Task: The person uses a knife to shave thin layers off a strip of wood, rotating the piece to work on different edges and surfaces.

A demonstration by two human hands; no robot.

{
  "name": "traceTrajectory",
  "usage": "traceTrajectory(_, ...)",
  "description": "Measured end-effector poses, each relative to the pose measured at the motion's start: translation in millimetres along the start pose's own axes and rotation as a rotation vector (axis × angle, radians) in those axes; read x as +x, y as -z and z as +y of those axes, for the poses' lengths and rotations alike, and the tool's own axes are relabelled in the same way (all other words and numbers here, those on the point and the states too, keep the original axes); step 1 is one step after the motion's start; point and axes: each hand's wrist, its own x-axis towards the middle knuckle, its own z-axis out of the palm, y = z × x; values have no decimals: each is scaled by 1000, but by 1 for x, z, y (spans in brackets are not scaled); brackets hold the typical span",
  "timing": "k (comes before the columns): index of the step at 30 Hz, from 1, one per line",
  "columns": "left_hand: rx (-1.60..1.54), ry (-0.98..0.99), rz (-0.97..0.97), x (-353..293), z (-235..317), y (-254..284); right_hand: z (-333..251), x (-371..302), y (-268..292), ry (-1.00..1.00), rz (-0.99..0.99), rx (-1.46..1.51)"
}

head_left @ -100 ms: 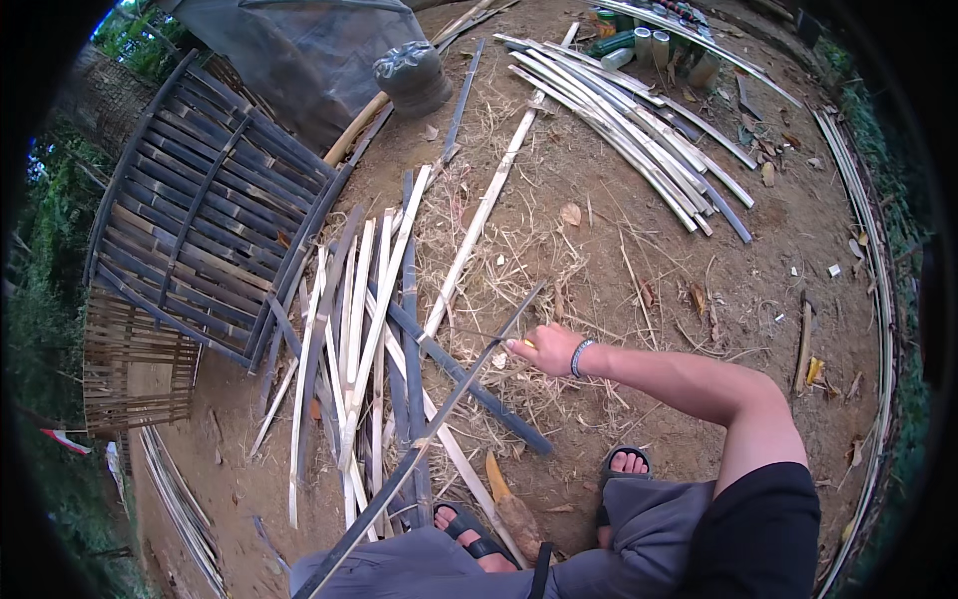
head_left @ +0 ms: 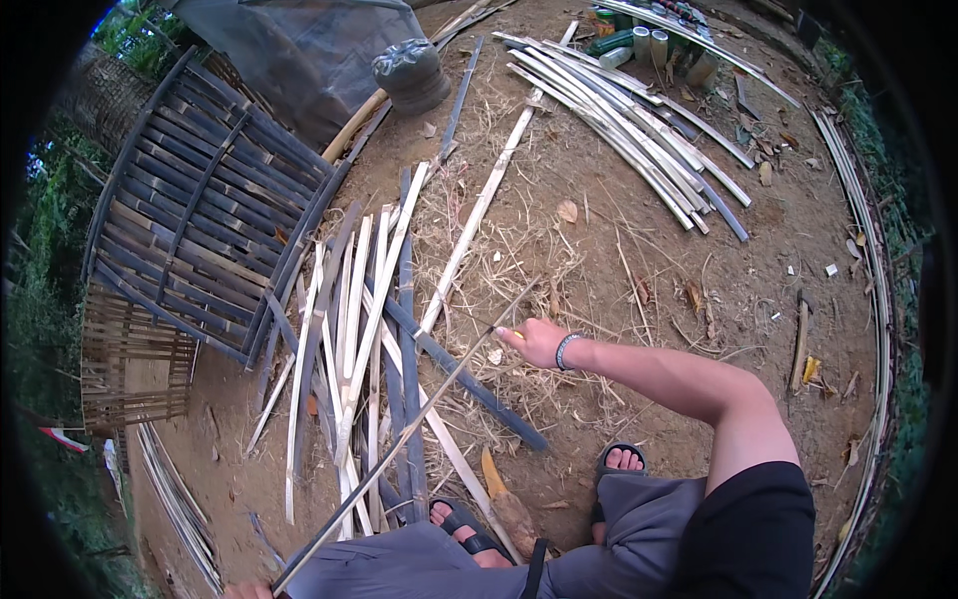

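Observation:
A long, thin bamboo strip (head_left: 415,423) slants from the lower left up to the middle, its pale brown edge showing. At its low end my left hand (head_left: 247,591) is barely in view, its fingers closed round the strip. Near the far end my right hand (head_left: 539,344) is closed on a small knife (head_left: 517,335); a bit of yellow handle shows by the thumb. The knife's dark blade meets the strip, mostly hidden at this angle. Below the strip lies a pile of split bamboo slats (head_left: 349,329), some pale, some dark.
A dark bamboo slat frame (head_left: 215,200) stands at the left. More bamboo strips (head_left: 639,140) lie at the far right, near bottles (head_left: 617,57). Shavings (head_left: 499,250) cover the middle ground. A yellow-tipped brown wooden piece (head_left: 511,514) lies between my sandalled feet.
The strip has turned from its dark face to its paler edge. My left hand has come into view at the lower edge. My right hand has shifted slightly left and away from me.

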Motion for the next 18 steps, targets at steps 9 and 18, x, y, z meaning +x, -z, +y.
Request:
traceTrajectory(9, 73, -80, -140, 7, -13, -25, -22, -31, -2, 35, -30, -4)
traceTrajectory(18, 73, -98, -108, 11, -18, -29, -6, -32, -10, 143, -75, -55)
